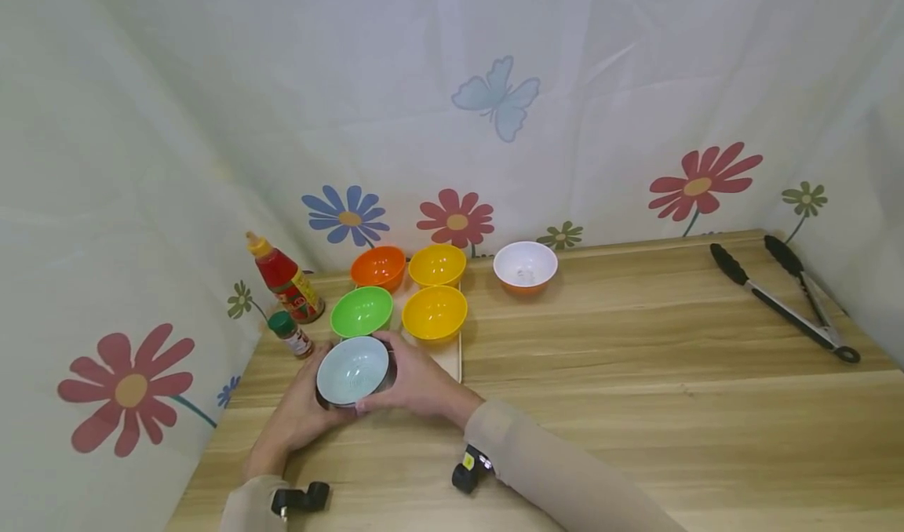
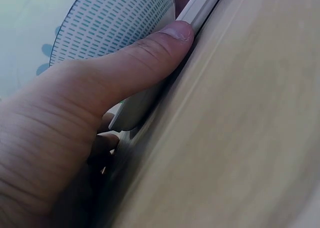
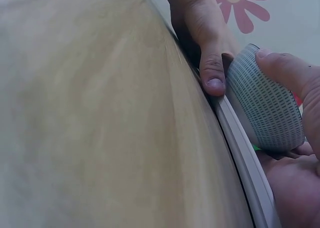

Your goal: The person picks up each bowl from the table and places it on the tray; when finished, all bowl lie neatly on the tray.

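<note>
A pale blue bowl [image 1: 353, 371] with dashed patterning outside [image 3: 265, 103] sits over the near left part of a cream tray [image 1: 452, 359]. My right hand [image 1: 420, 379] grips it from the right, thumb at the rim and fingers round the far side. My left hand [image 1: 300, 410] is at the bowl's left, holding the tray's near corner; its thumb [image 2: 145, 63] crosses in front of the bowl onto the tray's edge [image 2: 200, 8]. Behind the bowl stand a green bowl [image 1: 362, 312], an orange bowl [image 1: 378, 267] and two yellow bowls [image 1: 434, 312] [image 1: 437, 265].
Left of the tray stand a red sauce bottle [image 1: 286, 281] and a small green-capped jar [image 1: 290, 334]. A white bowl with orange outside [image 1: 526, 267] is at the back, right of the tray. Black-tipped tongs [image 1: 787, 304] lie far right. A flowered curtain [image 1: 600, 163] borders the wooden table [image 1: 636, 406].
</note>
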Demonstrator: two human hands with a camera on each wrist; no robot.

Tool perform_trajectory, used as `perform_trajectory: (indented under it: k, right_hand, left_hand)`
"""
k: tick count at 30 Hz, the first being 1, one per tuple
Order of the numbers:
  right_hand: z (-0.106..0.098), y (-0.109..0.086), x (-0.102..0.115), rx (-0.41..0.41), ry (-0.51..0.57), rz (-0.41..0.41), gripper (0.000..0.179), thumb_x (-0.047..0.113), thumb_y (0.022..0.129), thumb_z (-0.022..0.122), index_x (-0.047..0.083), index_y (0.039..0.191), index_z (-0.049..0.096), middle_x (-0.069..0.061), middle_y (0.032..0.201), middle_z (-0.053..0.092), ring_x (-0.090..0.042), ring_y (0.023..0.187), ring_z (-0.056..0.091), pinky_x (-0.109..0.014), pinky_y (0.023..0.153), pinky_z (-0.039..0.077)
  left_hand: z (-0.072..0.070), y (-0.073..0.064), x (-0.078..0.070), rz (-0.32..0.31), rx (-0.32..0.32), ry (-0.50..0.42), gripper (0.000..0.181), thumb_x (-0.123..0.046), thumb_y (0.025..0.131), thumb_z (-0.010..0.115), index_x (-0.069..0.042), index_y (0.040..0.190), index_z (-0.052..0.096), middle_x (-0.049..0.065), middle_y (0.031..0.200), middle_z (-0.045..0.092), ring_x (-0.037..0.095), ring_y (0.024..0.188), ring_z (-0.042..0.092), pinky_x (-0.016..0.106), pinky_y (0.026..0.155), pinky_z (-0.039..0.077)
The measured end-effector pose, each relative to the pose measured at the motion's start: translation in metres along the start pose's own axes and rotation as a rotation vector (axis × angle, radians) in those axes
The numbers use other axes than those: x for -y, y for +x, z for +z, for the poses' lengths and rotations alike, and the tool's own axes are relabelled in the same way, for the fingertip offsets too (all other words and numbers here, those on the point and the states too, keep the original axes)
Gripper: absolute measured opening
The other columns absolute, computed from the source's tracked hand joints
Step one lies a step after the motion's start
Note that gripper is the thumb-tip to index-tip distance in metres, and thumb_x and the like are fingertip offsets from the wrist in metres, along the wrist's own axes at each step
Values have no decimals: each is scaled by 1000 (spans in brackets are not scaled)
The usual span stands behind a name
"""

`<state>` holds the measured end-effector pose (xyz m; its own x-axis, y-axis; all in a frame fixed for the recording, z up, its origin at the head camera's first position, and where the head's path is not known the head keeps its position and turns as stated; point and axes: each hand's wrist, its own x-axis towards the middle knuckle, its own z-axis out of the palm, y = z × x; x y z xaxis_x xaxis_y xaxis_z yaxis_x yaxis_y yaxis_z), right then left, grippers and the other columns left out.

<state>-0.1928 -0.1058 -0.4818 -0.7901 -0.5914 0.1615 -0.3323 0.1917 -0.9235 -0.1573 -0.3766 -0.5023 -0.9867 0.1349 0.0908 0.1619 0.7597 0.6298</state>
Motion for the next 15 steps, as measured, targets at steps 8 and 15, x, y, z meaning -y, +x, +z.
perform_trajectory:
  k: [8,15]
  right_hand:
    - [-6,-3,10,9,-16,-25,117,43,82,102,12,172,34,-2,161,57,-15,143,58,-37,128,46]
    - [-16,-3,21,17,10,5,116,37,86,100,10,174,29,-8,166,53,-18,150,56,-32,129,45]
  left_hand:
    - [1,1,0,4,-5,-8,132,-47,71,107,-10,173,32,16,171,45,45,159,40,78,129,31]
    - [0,2,-3,28,-14,-34,133,-49,69,108,-10,173,33,15,166,50,44,154,45,78,128,34]
